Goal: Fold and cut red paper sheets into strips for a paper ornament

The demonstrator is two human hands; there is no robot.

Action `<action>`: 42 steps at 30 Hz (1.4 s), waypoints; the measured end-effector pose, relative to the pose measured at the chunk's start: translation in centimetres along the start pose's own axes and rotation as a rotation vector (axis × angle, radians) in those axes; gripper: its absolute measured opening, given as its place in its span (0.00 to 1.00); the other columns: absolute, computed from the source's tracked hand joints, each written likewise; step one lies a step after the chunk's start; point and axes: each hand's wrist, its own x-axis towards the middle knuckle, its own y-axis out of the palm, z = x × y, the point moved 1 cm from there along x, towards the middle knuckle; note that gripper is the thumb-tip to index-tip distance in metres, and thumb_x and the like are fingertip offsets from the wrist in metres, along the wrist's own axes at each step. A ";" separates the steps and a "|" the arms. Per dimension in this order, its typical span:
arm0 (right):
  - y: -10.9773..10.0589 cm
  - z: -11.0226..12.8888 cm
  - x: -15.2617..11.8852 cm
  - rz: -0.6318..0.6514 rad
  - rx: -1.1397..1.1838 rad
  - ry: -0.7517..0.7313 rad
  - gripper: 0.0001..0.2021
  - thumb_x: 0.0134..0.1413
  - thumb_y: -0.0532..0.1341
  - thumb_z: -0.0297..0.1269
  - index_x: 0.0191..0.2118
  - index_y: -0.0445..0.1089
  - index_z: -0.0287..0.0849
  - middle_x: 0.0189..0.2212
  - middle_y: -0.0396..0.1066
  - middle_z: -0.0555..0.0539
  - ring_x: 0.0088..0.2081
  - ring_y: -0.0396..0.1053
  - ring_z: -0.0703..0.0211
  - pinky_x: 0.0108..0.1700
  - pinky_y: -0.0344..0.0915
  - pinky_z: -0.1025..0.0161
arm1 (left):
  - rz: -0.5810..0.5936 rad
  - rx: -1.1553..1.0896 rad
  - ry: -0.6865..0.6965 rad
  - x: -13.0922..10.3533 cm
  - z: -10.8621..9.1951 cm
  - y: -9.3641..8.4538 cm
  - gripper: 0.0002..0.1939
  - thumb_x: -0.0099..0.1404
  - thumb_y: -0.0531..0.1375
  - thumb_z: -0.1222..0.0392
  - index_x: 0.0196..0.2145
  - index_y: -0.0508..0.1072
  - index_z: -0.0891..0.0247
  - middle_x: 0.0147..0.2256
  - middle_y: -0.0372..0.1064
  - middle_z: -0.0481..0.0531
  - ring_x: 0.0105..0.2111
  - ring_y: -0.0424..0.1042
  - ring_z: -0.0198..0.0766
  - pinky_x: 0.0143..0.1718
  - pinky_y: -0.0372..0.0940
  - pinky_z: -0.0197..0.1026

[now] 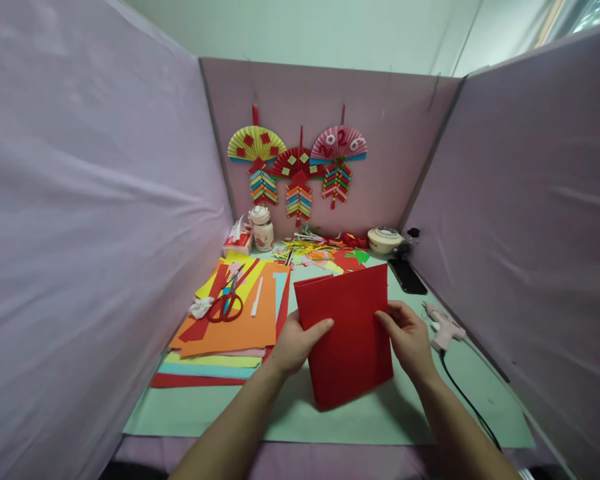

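Observation:
A folded sheet of red paper (350, 347) is held up, slightly tilted, above the front of the pale green table mat. My left hand (300, 343) grips its left edge, thumb across the front face and the other fingers hidden behind. On the right edge, my right hand (405, 333) pinches the paper between thumb and fingers. Along the top left of the red paper a second layer shows. Left of my hands, red-handled scissors (226, 305) and a white pen (257, 297) lie on a stack of coloured paper (250, 327).
A glue gun (445, 327) with its cord and a black phone (407, 276) lie at the right. Behind are paper scraps (320, 252), a lidded jar (261, 229), a tissue box (238, 239) and a round container (385, 240). Paper fan ornaments (257, 143) hang on the back panel.

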 end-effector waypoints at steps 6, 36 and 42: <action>0.6 1.3 3.4 -0.081 0.110 -0.136 0.09 0.49 0.67 0.41 0.34 0.71 0.44 0.30 0.73 0.50 0.32 0.68 0.61 0.37 0.65 0.63 | 0.109 0.315 0.171 3.5 -3.4 0.9 0.21 0.55 0.67 0.49 0.43 0.77 0.64 0.43 0.77 0.55 0.41 0.76 0.46 0.41 0.71 0.44; 3.5 10.8 8.7 0.226 -0.825 -0.628 0.06 0.55 0.62 0.40 0.29 0.72 0.48 0.31 0.75 0.51 0.44 0.67 0.52 0.62 0.39 0.40 | 0.095 0.226 0.181 8.3 1.0 1.4 0.23 0.54 0.68 0.49 0.43 0.76 0.66 0.39 0.77 0.54 0.37 0.74 0.44 0.40 0.68 0.44; 3.4 10.9 8.9 0.241 -0.810 -0.624 0.06 0.54 0.62 0.39 0.27 0.71 0.48 0.30 0.74 0.51 0.43 0.67 0.52 0.62 0.39 0.40 | 0.166 0.269 0.169 8.1 -0.6 1.3 0.25 0.52 0.69 0.50 0.45 0.76 0.67 0.43 0.76 0.58 0.41 0.74 0.49 0.43 0.68 0.45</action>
